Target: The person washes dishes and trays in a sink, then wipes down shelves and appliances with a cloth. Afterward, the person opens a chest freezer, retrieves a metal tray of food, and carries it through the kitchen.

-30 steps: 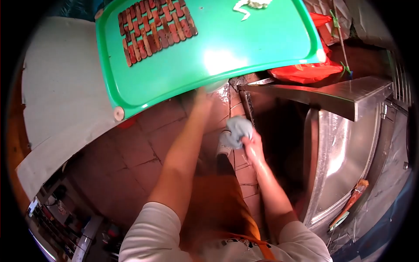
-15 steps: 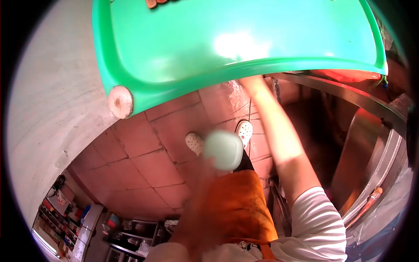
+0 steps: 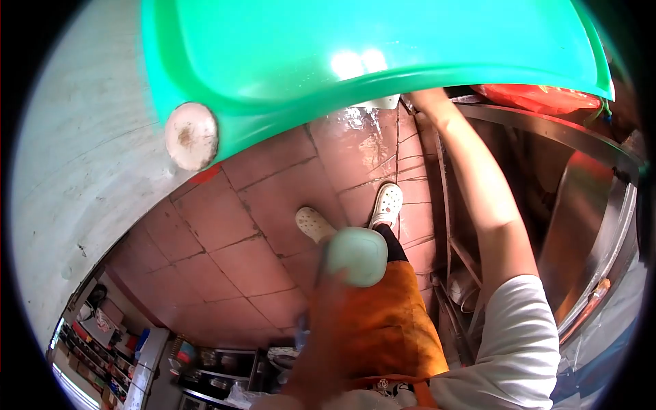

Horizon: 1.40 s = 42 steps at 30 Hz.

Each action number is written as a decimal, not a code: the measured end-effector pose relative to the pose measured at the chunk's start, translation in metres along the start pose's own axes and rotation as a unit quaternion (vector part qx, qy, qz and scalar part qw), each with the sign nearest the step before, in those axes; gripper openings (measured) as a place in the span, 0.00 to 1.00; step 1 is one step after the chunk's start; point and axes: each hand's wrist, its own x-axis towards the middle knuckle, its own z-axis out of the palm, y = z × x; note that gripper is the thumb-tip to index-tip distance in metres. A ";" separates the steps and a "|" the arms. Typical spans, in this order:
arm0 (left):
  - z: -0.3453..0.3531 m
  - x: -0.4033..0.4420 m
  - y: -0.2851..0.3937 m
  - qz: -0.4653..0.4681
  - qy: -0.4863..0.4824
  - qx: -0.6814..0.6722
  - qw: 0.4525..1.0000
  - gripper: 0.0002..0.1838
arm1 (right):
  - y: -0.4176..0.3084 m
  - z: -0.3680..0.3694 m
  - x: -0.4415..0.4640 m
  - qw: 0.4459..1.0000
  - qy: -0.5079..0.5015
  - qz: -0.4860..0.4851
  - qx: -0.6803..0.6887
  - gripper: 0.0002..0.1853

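Observation:
My left hand [image 3: 333, 290], smeared by motion, is closed on a pale green, rounded-square plastic container [image 3: 359, 257] in front of my body. Whether it is a bowl or a lid, I cannot tell. Forward on the right, my right hand [image 3: 427, 100] reaches to the near edge of a large bright green plastic tabletop [image 3: 328, 92]. That edge hides its fingers. Just left of this hand, a small part of a white object [image 3: 387, 102] shows below the edge; I cannot tell whether the hand touches it.
A round white pad [image 3: 192, 137] sits at the green top's corner, by a pale wall [image 3: 89, 164]. On the right are a metal frame [image 3: 547, 117] and a red plastic bag [image 3: 536, 98]. Red floor tiles [image 3: 239, 266] look wet ahead. Shelves [image 3: 96, 359] stand lower left.
My right arm has shifted right and farther forward, and the white object has come into sight beside it. The pale green container has moved slightly down and right. Reddish items on the green top have left view.

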 end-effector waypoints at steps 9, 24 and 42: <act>0.009 0.041 0.026 0.032 -0.027 -0.464 0.885 0.29 | -0.006 0.031 0.030 0.985 0.153 -0.081 0.013 0.19; 0.012 0.097 0.097 0.122 -0.031 -0.470 0.874 0.31 | -0.004 -0.041 -0.022 0.917 0.287 0.020 0.278 0.22; -0.010 0.194 0.132 0.114 -0.117 -0.350 0.922 0.30 | -0.059 -0.102 -0.081 0.905 0.210 -0.296 -0.222 0.16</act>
